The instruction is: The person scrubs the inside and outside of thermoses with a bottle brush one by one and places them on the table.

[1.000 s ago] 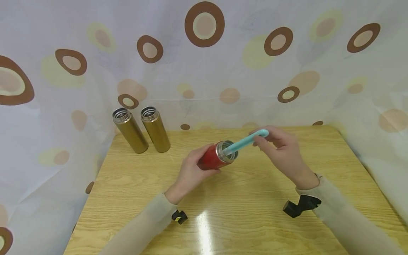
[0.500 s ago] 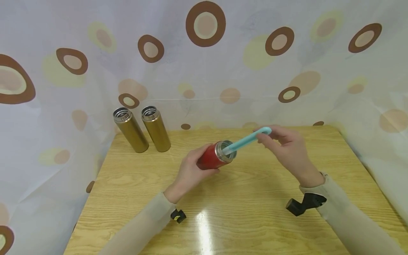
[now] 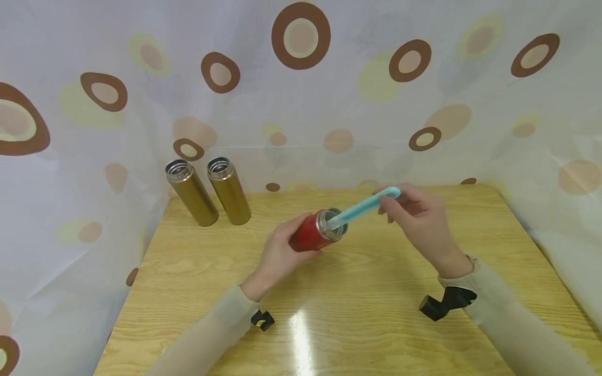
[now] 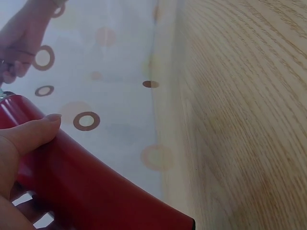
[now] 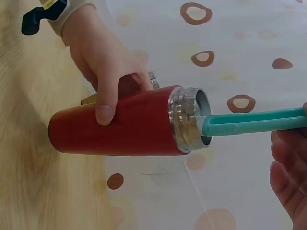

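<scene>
My left hand [image 3: 278, 258] grips a red vacuum flask [image 5: 129, 124] round its body, fingers on one side and thumb on the other. The flask is tilted, its uncapped steel mouth [image 5: 187, 120] turned toward my right hand [image 3: 420, 222]. Between thumb and fingers, that right hand pinches the end of a turquoise handle [image 3: 364, 208]. The handle's other end goes into the flask's mouth; whatever is fixed to it inside is hidden. In the left wrist view the red body [image 4: 91, 177] fills the lower left, the thumb lying along it.
Two gold flasks [image 3: 192, 196] without lids stand upright side by side at the table's back left. A light wooden table [image 3: 367, 324] lies under both hands. Behind it and at its sides hangs a pale curtain [image 3: 301, 104] with brown ring patterns.
My right hand has drawn slightly outward along with the turquoise handle, then stayed nearly in place. The red flask has shifted very little, and the gold flasks stand as before.
</scene>
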A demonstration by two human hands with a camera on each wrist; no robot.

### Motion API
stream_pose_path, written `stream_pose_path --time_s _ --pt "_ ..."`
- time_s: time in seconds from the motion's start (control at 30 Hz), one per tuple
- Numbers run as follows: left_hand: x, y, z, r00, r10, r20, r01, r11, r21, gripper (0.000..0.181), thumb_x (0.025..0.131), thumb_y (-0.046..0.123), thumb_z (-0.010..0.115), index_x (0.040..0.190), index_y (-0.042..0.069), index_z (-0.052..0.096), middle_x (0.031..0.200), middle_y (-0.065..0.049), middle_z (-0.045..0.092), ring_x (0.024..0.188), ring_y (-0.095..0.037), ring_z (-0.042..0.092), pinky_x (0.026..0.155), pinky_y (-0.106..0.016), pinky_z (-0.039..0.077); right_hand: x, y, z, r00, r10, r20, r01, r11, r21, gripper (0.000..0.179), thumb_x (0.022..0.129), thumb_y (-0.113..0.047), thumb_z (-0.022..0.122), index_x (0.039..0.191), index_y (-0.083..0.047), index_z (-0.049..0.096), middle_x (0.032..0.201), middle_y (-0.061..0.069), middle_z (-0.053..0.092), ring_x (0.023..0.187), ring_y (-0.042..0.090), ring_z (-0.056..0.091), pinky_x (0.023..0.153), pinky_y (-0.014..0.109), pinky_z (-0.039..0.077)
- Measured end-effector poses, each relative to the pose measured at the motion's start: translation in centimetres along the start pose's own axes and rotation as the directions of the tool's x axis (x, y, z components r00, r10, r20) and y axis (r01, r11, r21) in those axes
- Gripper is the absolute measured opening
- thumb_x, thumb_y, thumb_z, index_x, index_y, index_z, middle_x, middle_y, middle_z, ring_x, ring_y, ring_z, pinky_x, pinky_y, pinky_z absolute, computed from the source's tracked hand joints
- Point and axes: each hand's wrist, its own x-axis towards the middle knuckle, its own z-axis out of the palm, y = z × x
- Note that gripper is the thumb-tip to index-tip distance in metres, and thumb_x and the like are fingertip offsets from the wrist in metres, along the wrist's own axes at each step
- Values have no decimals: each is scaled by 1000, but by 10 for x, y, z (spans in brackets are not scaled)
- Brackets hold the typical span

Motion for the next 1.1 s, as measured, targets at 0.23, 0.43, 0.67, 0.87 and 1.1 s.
stream_pose_path --time_s 0.23,0.43,0.67,0.87,1.1 --pt "0 4 1 1000 -7 10 7 1000 -10 76 75 12 95 143 22 63 136 2 67 126 -23 59 106 -47 48 -3 3 2 997 47 66 -33 979 -202 16 99 3 66 112 1 75 86 3 73 75 12 65 62 22 54" --pt "0 4 -1 1000 -2 14 2 1000 -13 75 76 14 94 143 22 62 135 2 68 125 -22 59 106 -47 49 -1 -1 -1 999 29 15 -27 995 -98 15 97 6 66 109 5 75 86 -1 75 75 12 66 62 21 53" --pt "-1 -1 -1 1000 -16 15 16 1000 19 77 75 13 95 143 22 62 136 2 68 125 -22 60 107 -47 48 6 -7 -10 992 -78 -96 91 987 133 13 95 16 60 103 16 71 100 9 79 73 16 67 64 24 50" --pt "1 1 1 1000 -8 23 7 999 46 76 75 16 95 144 20 62 137 1 68 125 -23 61 107 -46 48 3 -2 -7 993 -74 -93 84 991 103 14 96 15 60 105 16 71 93 7 77 71 15 66 62 24 50" --pt "0 6 1 999 -12 38 12 1000 12 76 76 15 95 144 21 62 137 3 67 126 -21 60 106 -45 49 -4 5 -1 999 -8 31 10 998 -69 18 99 7 63 113 8 73 84 6 73 75 12 66 62 21 52"
